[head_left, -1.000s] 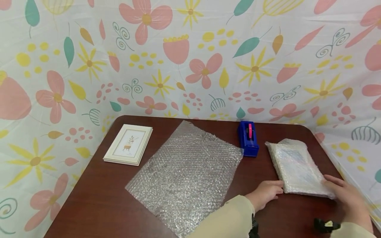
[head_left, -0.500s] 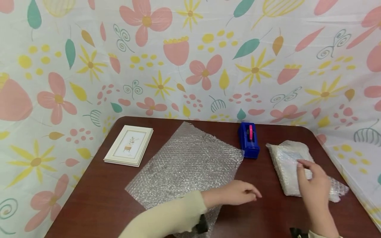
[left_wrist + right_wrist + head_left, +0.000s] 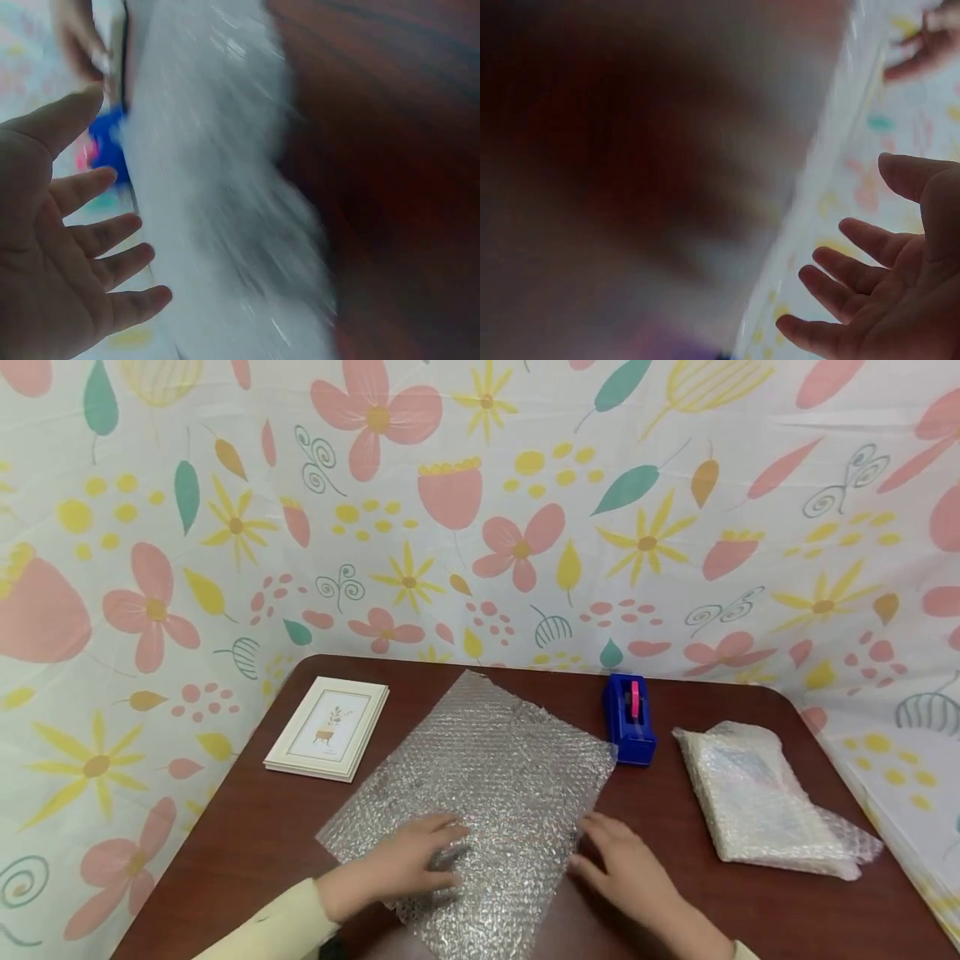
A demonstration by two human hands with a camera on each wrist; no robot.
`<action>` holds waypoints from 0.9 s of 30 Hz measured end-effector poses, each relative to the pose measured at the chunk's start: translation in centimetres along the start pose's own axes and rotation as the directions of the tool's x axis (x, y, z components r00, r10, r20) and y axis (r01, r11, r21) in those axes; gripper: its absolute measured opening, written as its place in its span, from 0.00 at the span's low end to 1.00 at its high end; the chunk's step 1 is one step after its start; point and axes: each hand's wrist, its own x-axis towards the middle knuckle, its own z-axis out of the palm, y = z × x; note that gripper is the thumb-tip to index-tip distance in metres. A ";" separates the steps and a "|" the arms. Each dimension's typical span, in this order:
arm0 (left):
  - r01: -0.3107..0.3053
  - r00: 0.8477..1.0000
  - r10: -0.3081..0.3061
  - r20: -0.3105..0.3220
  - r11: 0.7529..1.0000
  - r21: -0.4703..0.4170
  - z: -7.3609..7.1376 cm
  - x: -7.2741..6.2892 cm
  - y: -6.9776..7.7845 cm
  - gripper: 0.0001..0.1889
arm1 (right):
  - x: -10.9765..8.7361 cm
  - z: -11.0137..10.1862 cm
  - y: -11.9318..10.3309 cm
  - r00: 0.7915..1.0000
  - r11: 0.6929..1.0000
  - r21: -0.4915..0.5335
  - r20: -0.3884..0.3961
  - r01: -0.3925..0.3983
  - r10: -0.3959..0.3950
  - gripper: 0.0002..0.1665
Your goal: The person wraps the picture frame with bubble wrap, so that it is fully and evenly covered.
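Watching the head view, I see bubble wrap mid-surface, its near part between the left hand and right hand; I judge the step to be lining up on the sheet, the next move calling for a light pinch on thin edges, while faint marks on the far-left frame are too small to read and the far-right blue tape dispenser shows no legible brand. Left wrist: fingers spread wide, holding nothing. Right wrist: likewise spread and empty, no readable writing.
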 end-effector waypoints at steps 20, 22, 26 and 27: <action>0.600 0.675 -0.665 -0.321 0.747 -0.285 -6.6 -8.0 -16.5 0.36 | 0.8 1.9 -3.6 0.924 0.999 -0.007 0.382 0.032 -0.027 0.42; 0.632 0.644 -0.714 -0.275 0.699 -0.334 -7.4 -7.8 -17.9 0.36 | 0.8 1.9 -3.7 0.928 0.999 -0.014 0.372 0.034 -0.026 0.42; 0.658 0.595 -0.786 -0.171 0.597 -0.459 -8.4 -7.1 -19.9 0.37 | 0.9 1.8 -3.6 0.938 0.998 -0.031 0.344 0.054 -0.040 0.42; 0.653 0.585 -0.797 -0.151 0.574 -0.495 -8.5 -7.0 -20.3 0.37 | 0.9 1.8 -3.6 0.940 0.998 -0.036 0.339 0.059 -0.044 0.42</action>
